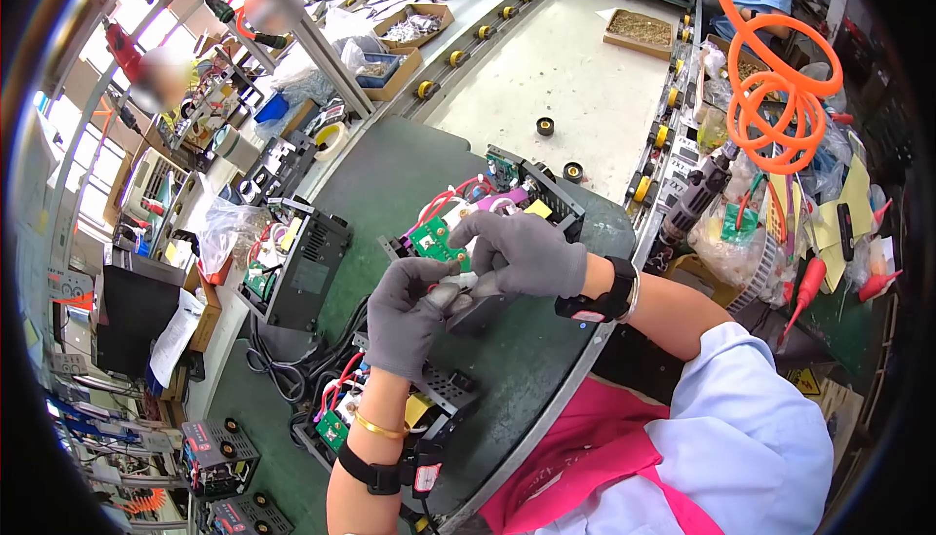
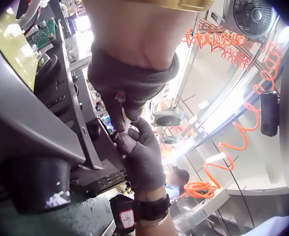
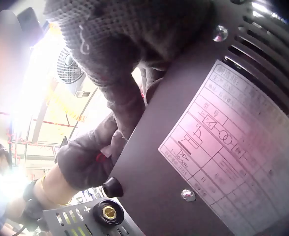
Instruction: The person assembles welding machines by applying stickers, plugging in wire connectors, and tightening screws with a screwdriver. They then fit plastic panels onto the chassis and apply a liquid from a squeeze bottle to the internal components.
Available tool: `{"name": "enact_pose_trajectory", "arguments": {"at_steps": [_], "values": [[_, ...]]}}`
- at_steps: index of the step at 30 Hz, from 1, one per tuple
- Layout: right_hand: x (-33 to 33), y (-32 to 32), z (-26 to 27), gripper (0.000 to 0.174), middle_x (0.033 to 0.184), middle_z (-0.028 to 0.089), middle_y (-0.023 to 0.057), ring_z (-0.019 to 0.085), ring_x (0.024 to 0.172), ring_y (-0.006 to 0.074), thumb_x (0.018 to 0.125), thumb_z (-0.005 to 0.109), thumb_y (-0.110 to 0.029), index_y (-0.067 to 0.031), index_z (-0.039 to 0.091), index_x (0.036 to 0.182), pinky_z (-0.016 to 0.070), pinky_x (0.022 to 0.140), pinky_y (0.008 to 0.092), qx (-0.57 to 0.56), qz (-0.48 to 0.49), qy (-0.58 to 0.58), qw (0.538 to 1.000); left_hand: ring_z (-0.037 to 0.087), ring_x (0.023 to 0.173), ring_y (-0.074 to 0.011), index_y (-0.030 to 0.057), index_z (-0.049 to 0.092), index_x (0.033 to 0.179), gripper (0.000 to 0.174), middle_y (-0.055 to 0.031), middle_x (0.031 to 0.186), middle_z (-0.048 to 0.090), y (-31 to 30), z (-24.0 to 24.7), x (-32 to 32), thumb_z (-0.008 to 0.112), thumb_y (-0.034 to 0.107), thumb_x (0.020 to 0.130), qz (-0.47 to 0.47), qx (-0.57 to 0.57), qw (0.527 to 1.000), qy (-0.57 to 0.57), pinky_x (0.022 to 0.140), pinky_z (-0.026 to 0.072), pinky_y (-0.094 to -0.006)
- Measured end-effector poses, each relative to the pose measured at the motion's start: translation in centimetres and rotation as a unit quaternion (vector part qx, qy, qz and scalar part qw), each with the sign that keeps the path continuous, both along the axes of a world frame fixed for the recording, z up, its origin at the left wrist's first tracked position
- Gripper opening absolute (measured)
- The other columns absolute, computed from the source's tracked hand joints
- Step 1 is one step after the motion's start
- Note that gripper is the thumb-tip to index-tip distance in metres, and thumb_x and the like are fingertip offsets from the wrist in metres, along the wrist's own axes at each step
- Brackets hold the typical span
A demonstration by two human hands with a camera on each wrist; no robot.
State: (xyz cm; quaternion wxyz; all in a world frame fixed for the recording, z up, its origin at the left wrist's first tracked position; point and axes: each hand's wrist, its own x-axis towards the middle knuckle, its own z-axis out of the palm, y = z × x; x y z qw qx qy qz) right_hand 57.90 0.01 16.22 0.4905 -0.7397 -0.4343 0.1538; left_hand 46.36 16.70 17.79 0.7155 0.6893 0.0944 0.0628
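The green work surface [image 1: 419,160] is the largest thing, and it carries several units close together, perhaps so that each is within easy reach. The open unit [image 1: 502,202] lies on it below the two hands, its inner parts uncovered; I suppose it is placed so for the wiring to stay accessible. Another open unit [image 1: 444,394] lies beside the left forearm, which partly covers it, and a dark-cased unit [image 1: 312,262] stands farther to the left. Black cables [image 1: 268,364] are gathered between these two, probably to keep them out of the hands' space.

The left hand [image 1: 405,316] and the right hand [image 1: 531,257], both in grey gloves (likely against sharp metal edges), meet above the near side of the open unit. Their fingers are bent and the fingertips come together, as if something small needs both hands; whether either hand pinches a part, I cannot tell. The right wrist view shows a printed label [image 3: 218,147] on a case panel near the right hand. Smaller is the green circuit board [image 1: 429,240], facing outward at the unit's end. Smallest is a red spot [image 1: 432,287] at the left glove, too little to identify.
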Motion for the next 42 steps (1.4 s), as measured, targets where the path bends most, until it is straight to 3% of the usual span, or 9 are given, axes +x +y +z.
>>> {"name": "enact_pose_trajectory", "arguments": {"at_steps": [11,16,18,20,22,26,31,36,42], "values": [[-0.1,0.3,-1.4,0.049,0.071,0.067,0.0023,0.067,0.068,0.0207,0.067,0.077,-0.01,-0.0154,0.055,0.111,0.0509,0.061,0.0333,0.025,-0.008,-0.075,0.997,0.065,0.092,-0.0156,0.0003,0.057,0.099,0.016,-0.0099,0.102,0.066,-0.7,-0.1,0.7,0.064,-0.004,0.084,-0.003,0.027,0.998,0.048,0.079,0.0582,-0.0287],[0.5,0.4,-0.7,0.053,0.076,0.068,0.006,0.068,0.071,0.0233,0.068,0.073,-0.007,-0.0143,0.054,0.117,0.0526,0.064,0.0342,0.0,0.036,-0.073,0.997,0.061,0.097,-0.0144,0.0021,0.056,0.114,0.028,-0.0067,0.102,0.064,0.6,-2.3,0.7,0.059,-0.005,0.087,-0.022,0.236,0.971,-0.023,0.079,0.0549,-0.0264],[0.8,-0.4,3.0,0.053,0.085,0.068,0.0097,0.068,0.079,0.0263,0.071,0.073,-0.012,-0.0136,0.054,0.121,0.0528,0.069,0.0363,-0.121,0.12,-0.046,0.984,0.063,0.089,-0.0129,0.0027,0.053,0.119,0.032,-0.0084,0.102,0.065,-0.3,1.6,-1.1,0.057,-0.004,0.088,0.022,0.137,0.99,-0.015,0.07,0.0563,-0.0254],[1.5,-0.9,6.4,0.05,0.09,0.067,0.0118,0.066,0.084,0.0297,0.074,0.073,-0.018,-0.0121,0.055,0.121,0.0523,0.074,0.0387,-0.136,0.173,-0.322,0.921,0.062,0.067,-0.0095,0.006,0.054,0.122,0.034,-0.0081,0.086,0.065,1.8,6.8,-3.6,0.053,-0.003,0.089,0.033,0.128,0.986,0.099,0.051,0.0526,-0.0239],[1.6,0.2,11.5,0.045,0.092,0.066,0.012,0.064,0.076,0.0297,0.074,0.073,-0.018,-0.0086,0.06,0.115,0.0517,0.069,0.0387,-0.115,0.202,-0.364,0.902,0.052,0.053,-0.0066,0.0079,0.058,0.114,0.023,-0.0072,0.082,0.063,5.3,10.9,-6.4,0.054,0.006,0.091,0.112,0.145,0.976,0.12,0.041,0.0421,-0.0202],[1.3,8.3,18.1,0.029,0.082,0.067,0.0116,0.066,0.073,0.0233,0.076,0.068,-0.016,-0.0019,0.065,0.101,0.0515,0.069,0.0372,-0.098,0.271,-0.353,0.89,0.053,0.062,-0.0121,-0.0026,0.048,0.121,0.037,-0.0055,0.083,0.054,13.9,14.8,-10.7,0.06,0.008,0.088,0.224,-0.06,0.972,0.048,0.059,0.0495,-0.0253],[1.3,24.8,11.1,0.038,0.102,0.069,0.0132,0.065,0.098,0.0296,0.078,0.068,-0.024,-0.009,0.065,0.113,0.0497,0.087,0.0387,-0.176,0.195,-0.388,0.884,0.065,0.092,-0.0289,-0.0058,0.049,0.113,0.026,-0.0168,0.099,0.06,20.5,11.0,-11.7,0.054,-0.006,0.088,0.265,-0.031,0.964,-0.017,0.089,0.0548,-0.0367],[0.3,32.2,4.7,0.049,0.109,0.067,0.0151,0.063,0.103,0.0305,0.077,0.071,-0.025,-0.0096,0.06,0.122,0.0491,0.088,0.0393,-0.155,0.188,-0.299,0.922,0.065,0.067,-0.0171,0.0001,0.059,0.099,0.017,-0.0101,0.087,0.064,23.6,6.7,-10.5,0.064,0.014,0.091,0.349,0.052,0.932,0.084,0.057,0.0592,-0.0294],[0.7,35.0,0.5,0.033,0.09,0.069,0.0128,0.067,0.084,0.0257,0.075,0.077,-0.02,-0.0042,0.066,0.102,0.0515,0.076,0.0333,-0.055,0.176,-0.161,0.97,0.067,0.088,-0.0259,-0.0029,0.059,0.111,0.02,-0.0156,0.101,0.065,26.9,1.7,-8.2,0.058,-0.001,0.091,0.365,-0.152,0.918,-0.027,0.077,0.0608,-0.0334]]}}
